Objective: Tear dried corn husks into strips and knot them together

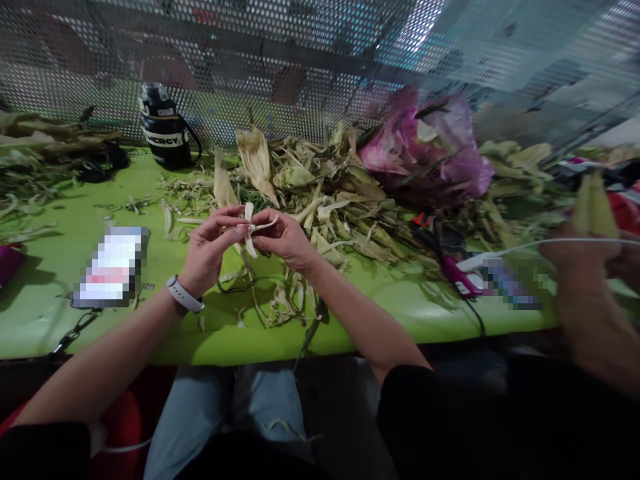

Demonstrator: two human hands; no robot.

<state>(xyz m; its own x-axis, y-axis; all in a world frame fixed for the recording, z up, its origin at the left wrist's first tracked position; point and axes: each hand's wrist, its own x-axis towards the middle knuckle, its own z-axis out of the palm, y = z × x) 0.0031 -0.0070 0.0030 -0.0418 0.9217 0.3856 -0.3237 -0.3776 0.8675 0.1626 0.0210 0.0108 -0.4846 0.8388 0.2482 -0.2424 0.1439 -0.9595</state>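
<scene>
My left hand [210, 250] and my right hand [283, 237] meet above the green table [400, 313], both pinched on a pale strip of corn husk [249, 230] held between them. The strip crosses between my fingertips, one end hanging down. My left wrist wears a white watch [184, 295]. Loose husk scraps [280, 300] lie on the table just under my hands.
A big heap of corn husks [340, 200] lies behind my hands, with a purple plastic bag [430, 150] on it. A black jug [164, 127] stands at the back left, a phone [111, 267] lies left. Another person's hand [580, 267] holds corn at right. Perforated metal screen behind.
</scene>
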